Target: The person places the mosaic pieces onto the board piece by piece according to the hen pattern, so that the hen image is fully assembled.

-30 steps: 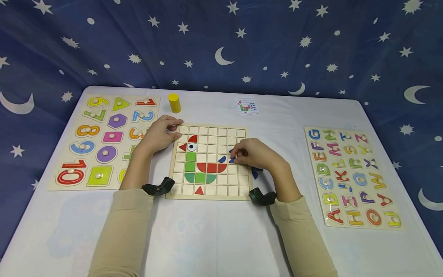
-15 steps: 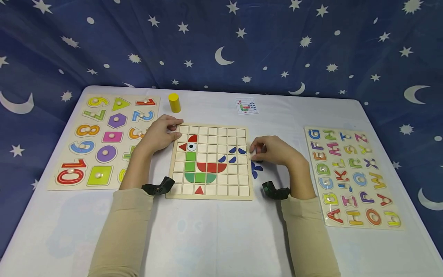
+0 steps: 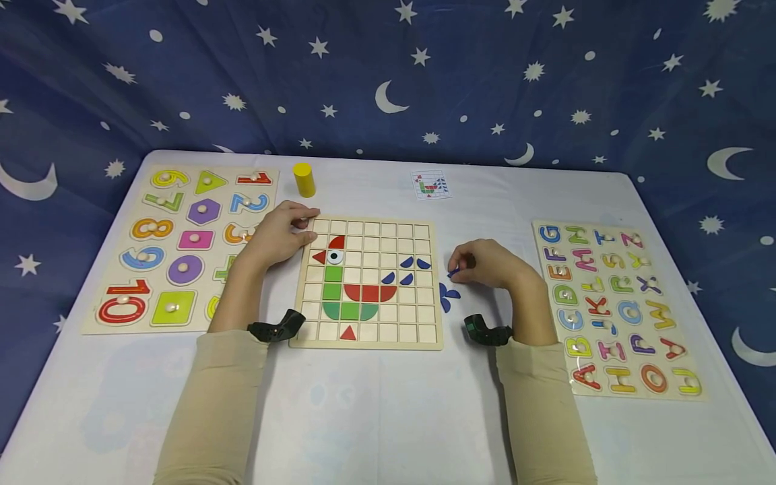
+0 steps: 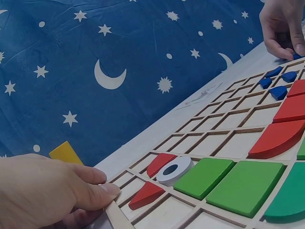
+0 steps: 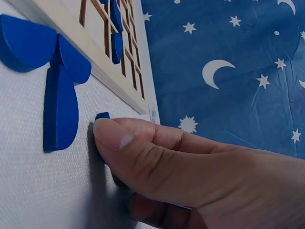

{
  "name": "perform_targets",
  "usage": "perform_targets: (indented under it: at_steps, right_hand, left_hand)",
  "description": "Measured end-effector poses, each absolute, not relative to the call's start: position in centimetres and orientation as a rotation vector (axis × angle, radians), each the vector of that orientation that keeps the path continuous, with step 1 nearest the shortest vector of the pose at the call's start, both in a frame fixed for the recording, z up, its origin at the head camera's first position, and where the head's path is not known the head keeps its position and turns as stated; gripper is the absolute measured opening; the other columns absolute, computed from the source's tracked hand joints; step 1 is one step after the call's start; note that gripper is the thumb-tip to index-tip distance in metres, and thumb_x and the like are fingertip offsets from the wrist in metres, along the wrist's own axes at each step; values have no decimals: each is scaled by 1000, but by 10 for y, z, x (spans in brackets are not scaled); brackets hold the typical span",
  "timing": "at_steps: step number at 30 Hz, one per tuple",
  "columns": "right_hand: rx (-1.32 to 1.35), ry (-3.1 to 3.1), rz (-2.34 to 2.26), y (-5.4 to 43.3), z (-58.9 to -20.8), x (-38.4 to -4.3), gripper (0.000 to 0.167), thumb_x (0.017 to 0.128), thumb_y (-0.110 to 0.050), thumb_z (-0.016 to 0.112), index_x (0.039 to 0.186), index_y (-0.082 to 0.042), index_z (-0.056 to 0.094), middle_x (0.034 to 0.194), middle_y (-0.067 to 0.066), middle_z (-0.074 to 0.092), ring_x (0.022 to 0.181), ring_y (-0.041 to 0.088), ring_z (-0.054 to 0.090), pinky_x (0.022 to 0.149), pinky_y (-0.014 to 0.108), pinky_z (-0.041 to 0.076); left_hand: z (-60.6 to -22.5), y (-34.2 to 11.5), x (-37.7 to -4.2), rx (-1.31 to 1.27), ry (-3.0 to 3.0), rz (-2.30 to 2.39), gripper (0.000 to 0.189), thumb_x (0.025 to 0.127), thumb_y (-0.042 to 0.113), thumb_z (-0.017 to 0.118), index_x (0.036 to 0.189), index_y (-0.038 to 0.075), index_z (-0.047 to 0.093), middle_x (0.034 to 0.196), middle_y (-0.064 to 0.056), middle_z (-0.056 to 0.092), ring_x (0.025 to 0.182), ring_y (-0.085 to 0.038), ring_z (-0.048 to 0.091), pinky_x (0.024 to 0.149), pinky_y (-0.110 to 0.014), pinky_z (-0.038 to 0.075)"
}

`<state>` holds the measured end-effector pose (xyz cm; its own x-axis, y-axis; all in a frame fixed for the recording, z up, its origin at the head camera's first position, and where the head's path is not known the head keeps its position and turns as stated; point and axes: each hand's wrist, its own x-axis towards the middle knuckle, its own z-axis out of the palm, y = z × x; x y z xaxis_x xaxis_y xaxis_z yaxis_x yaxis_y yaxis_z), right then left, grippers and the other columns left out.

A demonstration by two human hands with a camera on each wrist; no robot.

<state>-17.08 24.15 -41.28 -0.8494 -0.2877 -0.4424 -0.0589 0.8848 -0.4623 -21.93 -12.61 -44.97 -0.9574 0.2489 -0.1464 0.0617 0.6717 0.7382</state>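
Observation:
My left hand point(image 3: 281, 234) holds the upper left corner of a wooden grid board point(image 3: 367, 342), its thumb and fingers at the rim. Set in the grid is a bird shape of red, green and teal pieces with a white eye piece point(image 3: 335, 256). Several blue petal-shaped pieces point(image 3: 407, 279) lie in cells at the right. Beyond the board's right edge, my right hand point(image 3: 485, 263) pinches a blue petal-shaped piece point(image 5: 102, 115) between thumb and fingers, mostly hidden by the thumb in the right wrist view. Next to it, more loose blue pieces point(image 5: 62, 107) lie on the cloth.
A number and shape puzzle board point(image 3: 182, 249) lies at the left, a letter puzzle board point(image 3: 618, 310) at the right. Behind the grid board are a yellow cylinder point(image 3: 305, 180) and a small pattern card point(image 3: 432, 185). A starry blue curtain point(image 3: 388, 67) hangs behind the table.
My right hand has let go of a blue piece in the grid, moved right off the board and taken hold of another blue piece. The left hand stays at the corner.

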Motion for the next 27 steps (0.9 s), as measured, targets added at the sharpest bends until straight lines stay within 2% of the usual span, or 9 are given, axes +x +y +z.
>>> perform_targets:
  at_steps: [14, 19, 27]
  right_hand:
    - [-191, 2600, -561, 235, -412, -172, 9, 83, -12, 72, 88, -12, 66, 84, 4, 62, 79, 20, 53, 72, 32, 43]
    - [-200, 2630, -557, 237, -412, -173, 8, 88, -16, 67, 93, -10, 65, 86, 5, 63, 80, 21, 53, 74, 32, 43]
    - [-221, 2635, -601, 240, -414, -173, 19, 94, -22, 59, 101, -6, 65, 90, 6, 64, 82, 20, 54, 76, 33, 44]
  left_hand:
    - [-450, -126, -220, 253, 2657, 1164, 45, 90, 10, 63, 134, 9, 54, 121, -8, 48, 106, -23, 44, 97, -41, 37]
    - [-450, -127, -220, 253, 2658, 1161, 45, 90, 10, 63, 134, 9, 54, 120, -8, 48, 105, -23, 44, 96, -40, 36]
    - [-451, -126, -220, 241, 2651, 1163, 45, 90, 10, 62, 134, 10, 54, 121, -8, 48, 106, -23, 44, 97, -40, 36]
